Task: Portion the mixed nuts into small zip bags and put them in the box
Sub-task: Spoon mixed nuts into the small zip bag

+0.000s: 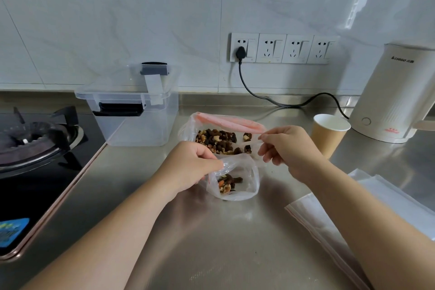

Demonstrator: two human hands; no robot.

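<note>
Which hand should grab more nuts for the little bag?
Probably the right hand: it only pinches the big bag at its rim, just beside the nuts. The left hand is holding the little bag open.

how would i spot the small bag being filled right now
On the steel counter, look in front of the clear lidded box and the big bag of nuts. The small zip bag is the one the left hand pinches open, holding few nuts.

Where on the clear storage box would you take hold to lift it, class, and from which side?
Hold the storage box under its flared rim at the two short ends, hands coming from left and right: the rim overhangs the smooth, tapering walls.
</note>
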